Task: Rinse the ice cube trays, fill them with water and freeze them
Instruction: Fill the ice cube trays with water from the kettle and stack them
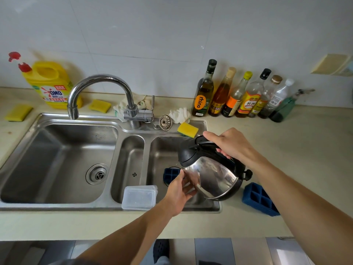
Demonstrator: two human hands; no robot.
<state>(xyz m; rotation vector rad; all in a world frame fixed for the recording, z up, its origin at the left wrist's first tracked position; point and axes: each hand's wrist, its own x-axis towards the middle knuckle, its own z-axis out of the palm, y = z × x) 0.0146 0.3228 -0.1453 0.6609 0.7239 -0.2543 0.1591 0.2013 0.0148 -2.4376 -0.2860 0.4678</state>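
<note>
Kettle (214,175) tilts over the sink (57,206); right hand (231,144) curls round its handle (206,143), left hand (177,196), fingers (181,175) loosely spread, touches its steel side.

The pale tabletop (286,138) has a steel double sink (57,206) set into it. At the back left stands a yellow detergent jug (50,83), with a yellow sponge (18,112) lying flat beside it (toward the left edge). A row of bottles (238,96) lines the wall on the right. A blue ice cube tray (259,199) sits just right of the sink.
</note>
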